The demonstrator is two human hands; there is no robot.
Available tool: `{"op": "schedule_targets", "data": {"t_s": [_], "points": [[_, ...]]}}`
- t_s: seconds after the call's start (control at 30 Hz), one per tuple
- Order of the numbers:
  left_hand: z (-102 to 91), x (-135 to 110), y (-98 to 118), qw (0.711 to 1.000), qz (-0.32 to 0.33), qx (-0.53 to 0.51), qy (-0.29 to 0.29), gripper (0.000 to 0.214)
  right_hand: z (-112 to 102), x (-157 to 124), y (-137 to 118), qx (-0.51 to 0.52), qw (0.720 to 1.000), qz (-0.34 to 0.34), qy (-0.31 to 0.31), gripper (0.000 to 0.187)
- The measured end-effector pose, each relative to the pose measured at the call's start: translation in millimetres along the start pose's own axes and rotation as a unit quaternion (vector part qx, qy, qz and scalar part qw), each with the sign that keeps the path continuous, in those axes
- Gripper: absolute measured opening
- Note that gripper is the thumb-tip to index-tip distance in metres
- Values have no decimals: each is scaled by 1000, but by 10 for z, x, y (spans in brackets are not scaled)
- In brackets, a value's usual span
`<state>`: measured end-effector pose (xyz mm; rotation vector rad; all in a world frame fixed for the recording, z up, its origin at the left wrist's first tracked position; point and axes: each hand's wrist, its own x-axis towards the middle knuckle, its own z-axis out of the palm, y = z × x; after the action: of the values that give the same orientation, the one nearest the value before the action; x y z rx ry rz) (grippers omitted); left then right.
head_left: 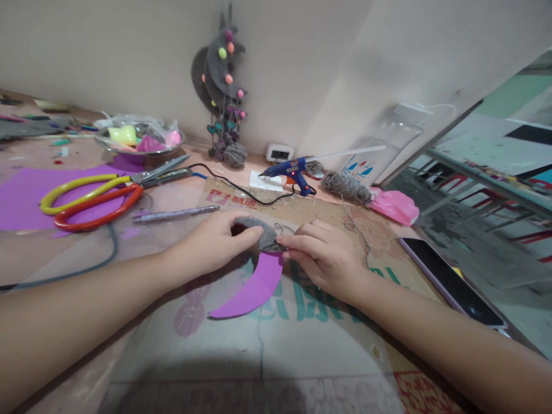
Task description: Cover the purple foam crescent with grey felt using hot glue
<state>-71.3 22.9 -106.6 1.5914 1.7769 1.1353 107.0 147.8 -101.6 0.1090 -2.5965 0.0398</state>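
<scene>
A purple crescent-shaped cutout [252,290] lies on a sheet of cardboard [302,339], its upper end wrapped in grey yarn [264,233]. My left hand [215,244] pinches the yarn-covered end from the left, fingers curled around it. My right hand [325,256] presses the same end from the right, fingertips closed on the grey yarn. A thin strand of yarn runs from there toward the yarn bundle [347,187] farther back.
A blue glue gun [288,171] rests behind the hands with its black cord. Large scissors with yellow and red handles [99,195] and a pen [175,214] lie at left on purple paper [21,198]. A metal bowl [138,144], a finished grey moon ornament [222,75], a pink bag [394,207], a tablet [452,284].
</scene>
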Motion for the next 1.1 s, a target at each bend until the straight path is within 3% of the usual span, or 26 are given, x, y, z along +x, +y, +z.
{"op": "schedule_targets", "data": {"t_s": [0.2, 0.5, 0.97, 1.1], "points": [[-7, -12, 3, 1000, -8, -13, -10, 22, -7, -8, 6, 32, 999, 34, 17, 18], [-5, 3, -8, 1000, 1, 4, -3, 21, -7, -9, -2, 4, 1000, 15, -14, 22], [-6, 0, 11, 1000, -1, 8, -10, 21, 6, 10, -21, -9, 1000, -1, 5, 18], [-7, -5, 8, 1000, 0, -5, -8, 20, 4, -5, -11, 18, 999, 26, 27, 17]]}}
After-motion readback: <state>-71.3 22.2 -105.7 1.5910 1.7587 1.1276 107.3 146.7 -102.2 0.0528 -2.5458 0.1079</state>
